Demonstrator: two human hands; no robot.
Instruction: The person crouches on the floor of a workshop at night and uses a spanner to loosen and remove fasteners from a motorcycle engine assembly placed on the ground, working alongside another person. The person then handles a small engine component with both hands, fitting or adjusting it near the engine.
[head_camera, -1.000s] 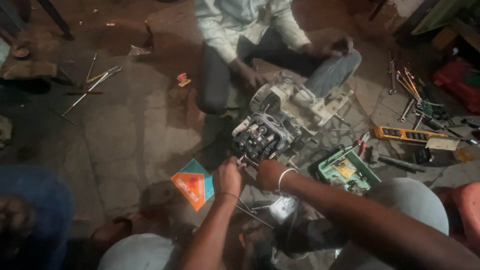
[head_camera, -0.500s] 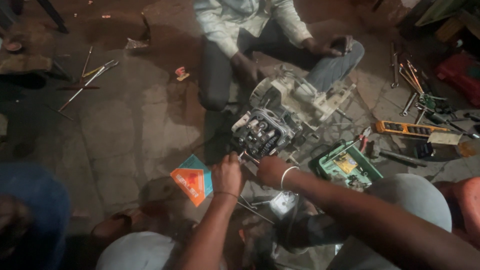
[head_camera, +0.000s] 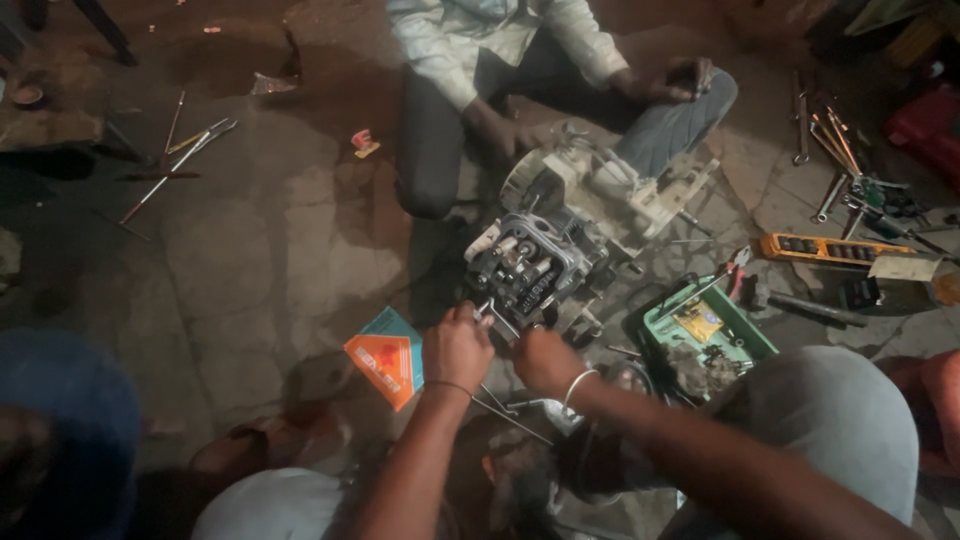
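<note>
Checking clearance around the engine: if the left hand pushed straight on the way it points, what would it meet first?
Probably the engine's cylinder head: the left hand points up-frame at its near edge, fingertips apparently touching already, though depth is unclear.

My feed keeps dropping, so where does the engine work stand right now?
Done: the engine sits opened on the floor, top parts exposed. In hand: left hand and right hand both work at its near edge. Left: loose tools and the green tray remain spread around.

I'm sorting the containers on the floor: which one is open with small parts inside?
The green tray, just right of the engine. It lies open with bits inside, while the orange-and-teal box beside the left hand is closed.
</note>
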